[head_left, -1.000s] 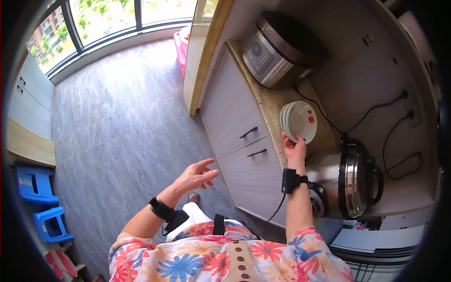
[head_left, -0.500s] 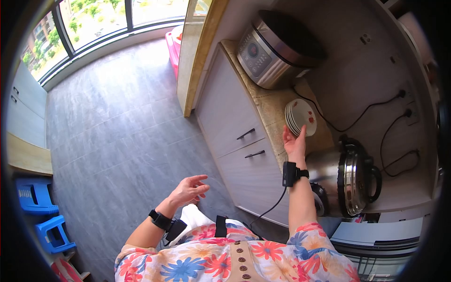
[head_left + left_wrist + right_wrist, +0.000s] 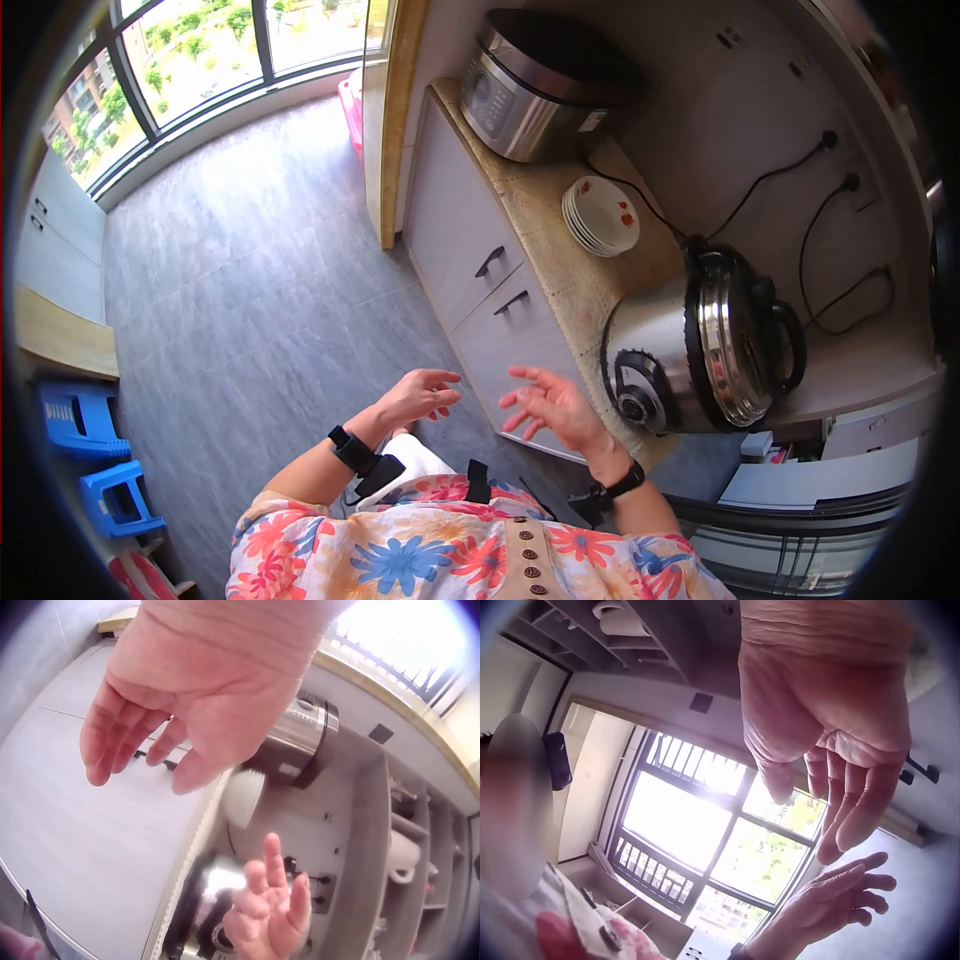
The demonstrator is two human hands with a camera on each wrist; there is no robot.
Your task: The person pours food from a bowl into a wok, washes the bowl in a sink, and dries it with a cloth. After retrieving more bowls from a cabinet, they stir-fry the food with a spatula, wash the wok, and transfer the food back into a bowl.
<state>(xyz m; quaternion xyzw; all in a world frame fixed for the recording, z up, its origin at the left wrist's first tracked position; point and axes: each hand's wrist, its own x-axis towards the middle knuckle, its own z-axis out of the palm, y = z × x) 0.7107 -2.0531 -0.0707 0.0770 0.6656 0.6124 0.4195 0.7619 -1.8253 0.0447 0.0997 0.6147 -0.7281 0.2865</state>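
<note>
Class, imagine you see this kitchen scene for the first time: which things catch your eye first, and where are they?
Two bare hands hang open over the floor in front of the drawers: the left hand and the right hand, both holding nothing. On the counter beside them stands a shiny pressure cooker, with a stack of plates past it and a rice cooker at the far end.

grey stone-look tiled floor [image 3: 250, 280] w/ daylight from a big dark-framed window [image 3: 200, 45], trees outside. pale grey cabinet drawers [image 3: 480, 280] w/ black handles under a beige speckled counter [image 3: 560, 260]. blue plastic stools [image 3: 90, 450] at left, white wall w/ sockets [image 3: 835, 160].
</note>
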